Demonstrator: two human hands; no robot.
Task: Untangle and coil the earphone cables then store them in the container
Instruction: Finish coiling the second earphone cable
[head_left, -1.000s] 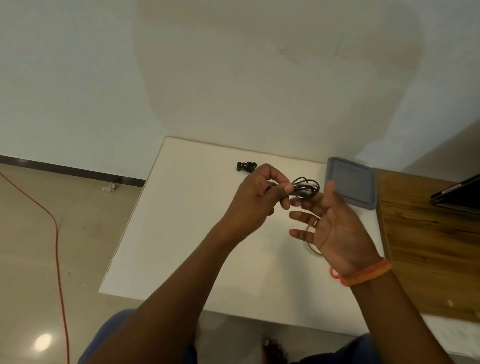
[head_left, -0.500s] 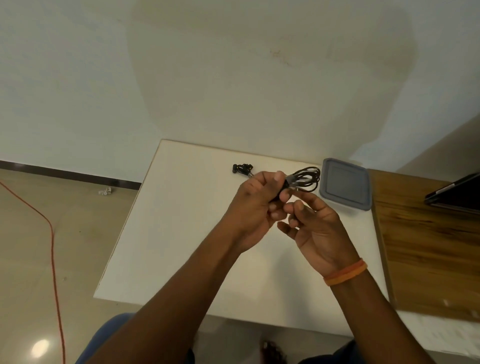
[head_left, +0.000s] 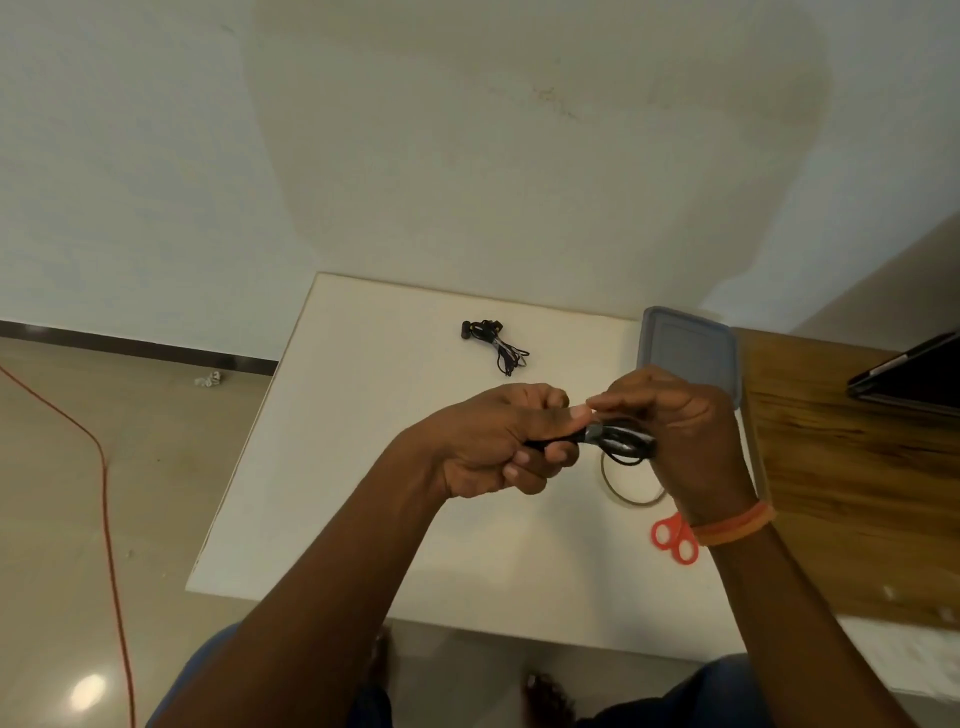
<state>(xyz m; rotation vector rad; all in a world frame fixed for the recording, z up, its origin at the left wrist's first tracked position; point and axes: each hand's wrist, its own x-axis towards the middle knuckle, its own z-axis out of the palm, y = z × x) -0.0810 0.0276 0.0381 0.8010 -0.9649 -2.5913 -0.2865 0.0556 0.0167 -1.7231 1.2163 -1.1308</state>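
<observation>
A coiled black earphone cable (head_left: 621, 441) is held above the white table (head_left: 363, 467) between both hands. My left hand (head_left: 498, 441) grips one end of the bundle with curled fingers. My right hand (head_left: 675, 421) curls over the other end, fingers wrapped round the loops. A second black earphone bundle (head_left: 493, 343) lies on the table farther back. The grey container (head_left: 685, 343) with its lid on sits at the table's back right, partly behind my right hand.
A ring of tape (head_left: 631, 493) and orange-handled scissors (head_left: 675, 540) lie on the table under my right wrist. A wooden table (head_left: 841, 467) adjoins on the right, with a dark laptop (head_left: 909, 379). An orange cord (head_left: 104, 467) runs across the floor at left.
Both hands have dropped toward me with the coiled cable. My right hand has turned palm down and closed over the loops. The second bundle and the scissors have come into view.
</observation>
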